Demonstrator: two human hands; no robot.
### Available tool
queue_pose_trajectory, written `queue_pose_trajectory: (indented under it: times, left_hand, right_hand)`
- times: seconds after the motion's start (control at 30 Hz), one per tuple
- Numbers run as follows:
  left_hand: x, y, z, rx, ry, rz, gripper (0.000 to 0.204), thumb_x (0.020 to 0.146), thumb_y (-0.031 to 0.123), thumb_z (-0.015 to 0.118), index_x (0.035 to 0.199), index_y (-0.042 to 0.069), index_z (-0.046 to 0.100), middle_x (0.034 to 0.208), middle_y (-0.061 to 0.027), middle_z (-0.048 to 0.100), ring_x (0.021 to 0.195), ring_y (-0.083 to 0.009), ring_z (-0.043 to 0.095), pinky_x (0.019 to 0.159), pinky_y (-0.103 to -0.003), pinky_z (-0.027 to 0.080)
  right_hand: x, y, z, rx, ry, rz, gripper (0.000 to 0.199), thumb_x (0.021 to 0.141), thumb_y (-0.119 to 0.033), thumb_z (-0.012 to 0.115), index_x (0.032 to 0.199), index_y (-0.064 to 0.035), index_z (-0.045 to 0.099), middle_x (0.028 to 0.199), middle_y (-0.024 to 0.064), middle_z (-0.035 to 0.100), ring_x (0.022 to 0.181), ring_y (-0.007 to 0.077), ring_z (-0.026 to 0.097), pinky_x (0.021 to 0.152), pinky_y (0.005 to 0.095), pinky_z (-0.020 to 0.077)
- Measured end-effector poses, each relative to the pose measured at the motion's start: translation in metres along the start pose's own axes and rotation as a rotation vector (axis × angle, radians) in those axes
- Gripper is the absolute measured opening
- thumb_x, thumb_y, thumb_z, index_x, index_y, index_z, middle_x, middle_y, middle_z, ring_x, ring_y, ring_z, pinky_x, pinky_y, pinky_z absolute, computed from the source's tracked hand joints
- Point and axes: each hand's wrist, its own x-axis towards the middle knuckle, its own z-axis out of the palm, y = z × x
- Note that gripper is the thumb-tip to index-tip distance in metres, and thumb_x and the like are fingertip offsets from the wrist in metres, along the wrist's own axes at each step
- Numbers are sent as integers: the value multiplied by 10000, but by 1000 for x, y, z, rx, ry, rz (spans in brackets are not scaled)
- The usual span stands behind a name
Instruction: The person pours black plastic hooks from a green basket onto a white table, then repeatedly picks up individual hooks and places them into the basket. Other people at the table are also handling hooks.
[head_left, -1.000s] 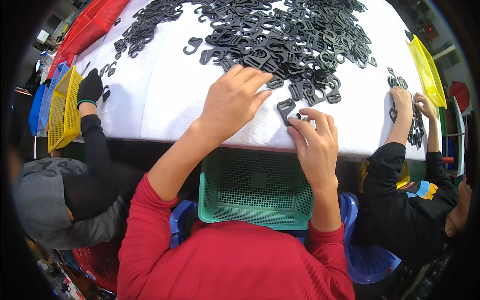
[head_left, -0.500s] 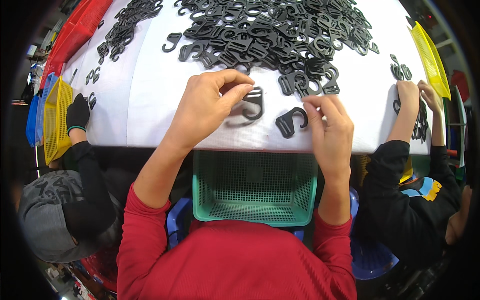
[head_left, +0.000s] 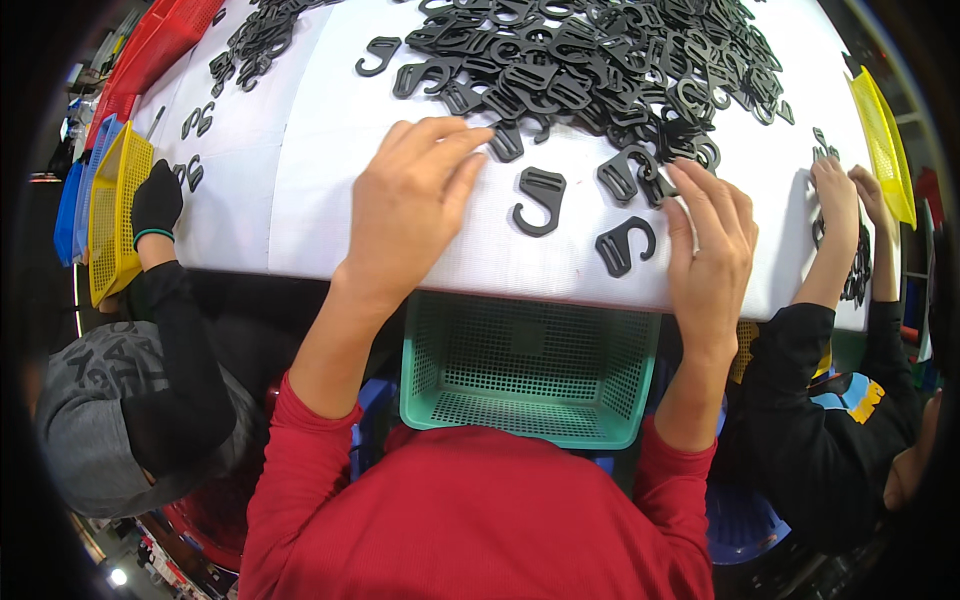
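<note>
Nearest the wearer, a green mesh basket sits in the lap just under the edge of the white table, empty as far as the mesh shows.

Left hand lies palm down on the table, fingers together and slightly curled, tips touching a small black hook at the near fringe of the pile. It pinches nothing; whether anything sits under the palm, cannot tell.

Right hand also palm down, fingers spread a little, tips resting on hooks at the pile's edge. No pinch visible.

Between the hands, two loose black hooks lie apart from the pile: one near the middle, another just beside the right hand, close to the table edge and above the basket.

To do this step well, my judgement: drag flat with the fingertips, one or two hooks per stroke, straight toward the edge over the basket. Keep fingers closed so hooks don't slip between them. Hooks tangle easily; separate them before pulling, or a clump follows and misses the basket mouth.

Farther off, the big pile of black hooks covers the table's far half. A co-worker's gloved hand is at left by a yellow basket; another person's bare hands work at right near a yellow tray. Red crate at far left.
</note>
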Motion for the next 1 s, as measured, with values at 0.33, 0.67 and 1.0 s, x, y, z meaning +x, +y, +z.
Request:
queue_pose_trajectory:
  times: [0.33,0.67,1.0]
  left_hand:
    - [-20,14,-10,72,-128,139,266,788,56,718,1053,65,704,1066,-69,663,900,-258,591,771,-354,499]
    - [-35,4,-4,-20,33,32,240,808,-20,667,1036,45,704,1034,-89,683,921,-259,604,782,-348,497]
    - [-35,7,-7,25,20,14,334,745,-123,554,1000,27,710,1070,-104,679,976,-278,607,826,-357,492]
  right_hand:
    - [-13,-7,-9,50,-91,1,300,769,-104,735,1069,-92,718,1188,45,632,1067,268,553,870,377,418]
    - [-9,-2,-12,51,-46,-71,151,782,-120,729,923,-77,694,995,21,664,933,224,592,800,357,418]
    - [-18,-9,-12,93,-96,90,153,846,-109,689,989,-64,720,896,47,610,851,223,574,749,349,417]
